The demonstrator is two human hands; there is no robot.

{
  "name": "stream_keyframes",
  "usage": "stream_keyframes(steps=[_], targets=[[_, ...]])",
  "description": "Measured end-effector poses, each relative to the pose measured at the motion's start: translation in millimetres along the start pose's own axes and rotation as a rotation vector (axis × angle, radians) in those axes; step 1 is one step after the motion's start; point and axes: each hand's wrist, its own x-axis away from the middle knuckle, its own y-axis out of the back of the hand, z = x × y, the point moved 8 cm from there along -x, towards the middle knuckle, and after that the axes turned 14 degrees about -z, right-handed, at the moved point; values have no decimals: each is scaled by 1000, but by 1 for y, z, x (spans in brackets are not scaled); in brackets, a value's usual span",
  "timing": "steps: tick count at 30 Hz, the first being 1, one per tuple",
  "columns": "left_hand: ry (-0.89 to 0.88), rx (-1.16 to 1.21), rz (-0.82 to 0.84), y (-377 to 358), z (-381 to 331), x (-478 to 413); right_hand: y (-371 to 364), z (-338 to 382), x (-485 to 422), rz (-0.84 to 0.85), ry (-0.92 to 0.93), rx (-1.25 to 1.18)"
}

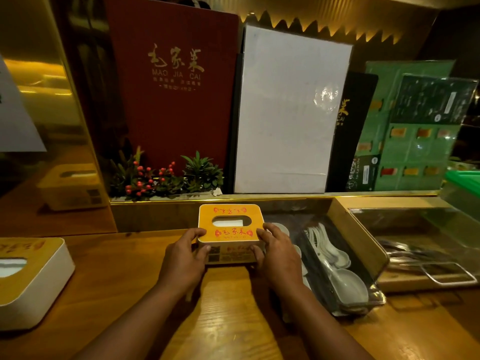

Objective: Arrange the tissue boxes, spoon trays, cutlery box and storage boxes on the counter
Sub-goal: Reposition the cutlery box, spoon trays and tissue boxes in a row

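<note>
A tissue box (230, 214) with a yellow lid and red lettering sits on the wooden counter (124, 268) near the back ledge. My left hand (185, 252) grips its left side and my right hand (276, 249) grips its right side. A second tissue box (31, 279), white with a yellow top, rests at the left edge. Right of my hands stands a clear spoon tray (337, 268) with several white spoons. Further right is a wooden cutlery box (363, 242) under a clear lid, with metal cutlery inside.
Menus lean on the back ledge: a red one (171, 94), a white sheet (285, 113), a black one (355, 126) and green laminated ones (415, 141). A small plant with red berries (166, 175) sits below them. A green-lidded box (465, 183) is far right.
</note>
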Motion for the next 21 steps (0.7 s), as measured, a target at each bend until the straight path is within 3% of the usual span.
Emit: stream_keyframes(steps=[21], targets=[[42,23,53,-7,5,7,-2,-1,-2,-14,5,-43]])
